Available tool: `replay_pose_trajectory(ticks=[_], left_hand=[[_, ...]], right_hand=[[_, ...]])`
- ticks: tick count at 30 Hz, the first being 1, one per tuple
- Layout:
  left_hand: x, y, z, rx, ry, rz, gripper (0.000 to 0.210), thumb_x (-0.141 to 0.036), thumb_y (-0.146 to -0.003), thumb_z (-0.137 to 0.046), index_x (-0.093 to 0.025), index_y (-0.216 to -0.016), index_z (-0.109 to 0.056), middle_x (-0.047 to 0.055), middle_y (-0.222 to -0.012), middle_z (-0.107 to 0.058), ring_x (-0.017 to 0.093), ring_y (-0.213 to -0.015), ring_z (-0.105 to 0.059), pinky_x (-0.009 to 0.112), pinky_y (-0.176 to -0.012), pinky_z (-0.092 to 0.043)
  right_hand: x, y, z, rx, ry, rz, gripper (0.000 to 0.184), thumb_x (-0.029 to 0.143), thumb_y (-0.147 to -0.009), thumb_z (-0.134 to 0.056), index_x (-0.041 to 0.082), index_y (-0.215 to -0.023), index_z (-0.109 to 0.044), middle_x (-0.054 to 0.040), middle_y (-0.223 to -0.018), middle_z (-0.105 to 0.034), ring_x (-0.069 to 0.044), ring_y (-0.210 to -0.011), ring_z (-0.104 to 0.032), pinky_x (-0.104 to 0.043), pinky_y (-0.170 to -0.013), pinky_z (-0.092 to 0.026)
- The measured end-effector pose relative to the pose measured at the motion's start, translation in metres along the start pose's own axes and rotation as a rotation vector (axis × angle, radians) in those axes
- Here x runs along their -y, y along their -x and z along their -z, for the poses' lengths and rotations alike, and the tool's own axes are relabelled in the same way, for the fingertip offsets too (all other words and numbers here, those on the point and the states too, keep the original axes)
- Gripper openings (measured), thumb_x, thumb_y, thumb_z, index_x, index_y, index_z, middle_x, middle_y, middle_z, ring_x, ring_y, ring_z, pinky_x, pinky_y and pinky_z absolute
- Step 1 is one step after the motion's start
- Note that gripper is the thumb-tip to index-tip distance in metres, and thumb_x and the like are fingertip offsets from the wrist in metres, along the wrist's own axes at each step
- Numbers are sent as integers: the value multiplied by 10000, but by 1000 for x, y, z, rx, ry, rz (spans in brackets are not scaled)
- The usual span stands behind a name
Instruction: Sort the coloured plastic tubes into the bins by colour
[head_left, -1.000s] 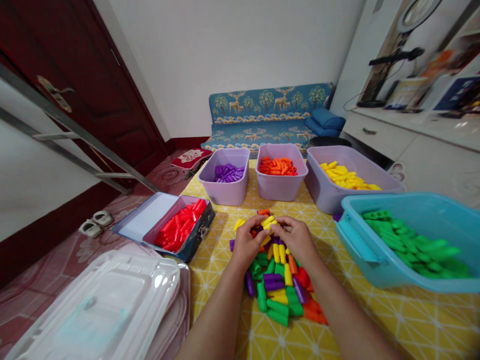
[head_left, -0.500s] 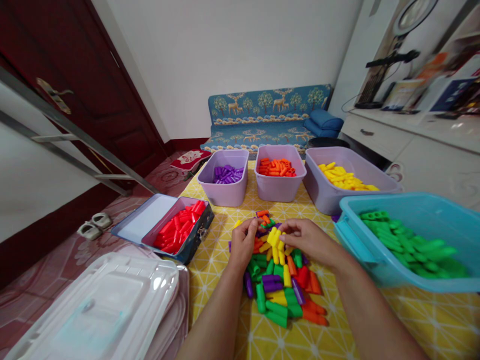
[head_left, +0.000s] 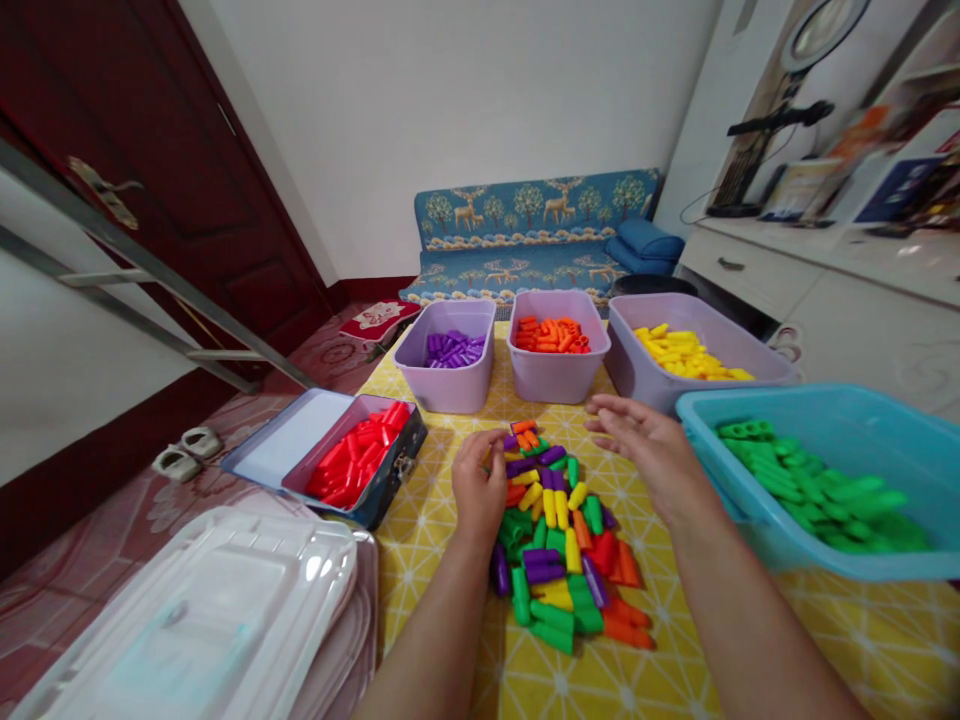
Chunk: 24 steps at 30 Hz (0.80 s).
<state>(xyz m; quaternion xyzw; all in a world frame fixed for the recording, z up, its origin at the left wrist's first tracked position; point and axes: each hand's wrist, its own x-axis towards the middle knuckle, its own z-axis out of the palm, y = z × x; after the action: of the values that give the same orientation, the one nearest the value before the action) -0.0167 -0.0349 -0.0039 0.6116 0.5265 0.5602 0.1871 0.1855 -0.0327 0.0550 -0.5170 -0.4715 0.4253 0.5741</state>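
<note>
A heap of mixed coloured plastic pegs (head_left: 553,560), in green, yellow, purple, orange and red, lies on a yellow patterned tablecloth (head_left: 420,640). Beside the heap's left edge is my left hand (head_left: 478,487), fingers loosely curved, thumb a little apart, nothing visible in them. My right hand (head_left: 649,450) hovers right of the heap, below the yellow pegs' bin, its fingers stretched out and holding nothing. Yellow pegs (head_left: 686,352) lie in a lilac bin (head_left: 626,365) at the back right. Green pegs (head_left: 817,490) fill part of a turquoise bin (head_left: 795,405) on the right.
Lilac bins hold purple pegs (head_left: 456,350) and orange pegs (head_left: 553,335) at the back. Red pegs (head_left: 361,455) fill an open dark case (head_left: 409,455) on the left. Stacked clear lids (head_left: 217,610) lie front left. A sofa (head_left: 525,240) stands behind the table.
My right hand has moved up and right and opened; the yellow piece it held is out of its fingers. My left hand has shifted slightly left and loosened.
</note>
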Motion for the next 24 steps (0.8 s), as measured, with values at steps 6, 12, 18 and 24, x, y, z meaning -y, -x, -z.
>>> replay_pose_trajectory(ticks=[6, 12, 18, 24], left_hand=[[4, 1, -1, 100, -402, -29, 419, -381, -798, -618, -197, -1174, -623, 153, -1211, -600, 333, -1168, -499, 530, -1023, -343], [2, 1, -2, 417, -338, -167, 527, -378, -744, -663, -253, -1250, -582, 102, -1213, -621, 298, -1137, -526, 453, -993, -401], [-3, 0, 2, 441, -236, -120, 493, -316, -732, -669, -253, -1217, -608, 73, -1087, -691, 268, -990, -607, 393, -885, -446], [0, 0, -3, 307, -101, 13, 361, -395, -890, -485, -188, -670, -683, 22, -648, -649, 158, -643, -582, 271, -675, -422]], right_hand=[[-35, 2, -8, 200, 839, 120, 485, 313, -726, -657, 138, -1176, -611, -166, -1171, -622, -288, -1061, -604, -441, -944, -447], [-51, 9, -28, 294, 860, 105, 560, 210, -738, -591, 163, -1291, -517, -139, -1211, -578, -246, -1056, -594, -376, -927, -446], [-44, 12, -24, 482, 415, 16, 572, 106, -678, -582, 214, -1237, -529, -33, -1008, -668, -153, -795, -623, -293, -734, -511], [-39, 3, -18, 385, 458, 163, 207, 354, -774, -631, 177, -825, -724, -92, -1006, -676, -226, -988, -616, -395, -934, -454]])
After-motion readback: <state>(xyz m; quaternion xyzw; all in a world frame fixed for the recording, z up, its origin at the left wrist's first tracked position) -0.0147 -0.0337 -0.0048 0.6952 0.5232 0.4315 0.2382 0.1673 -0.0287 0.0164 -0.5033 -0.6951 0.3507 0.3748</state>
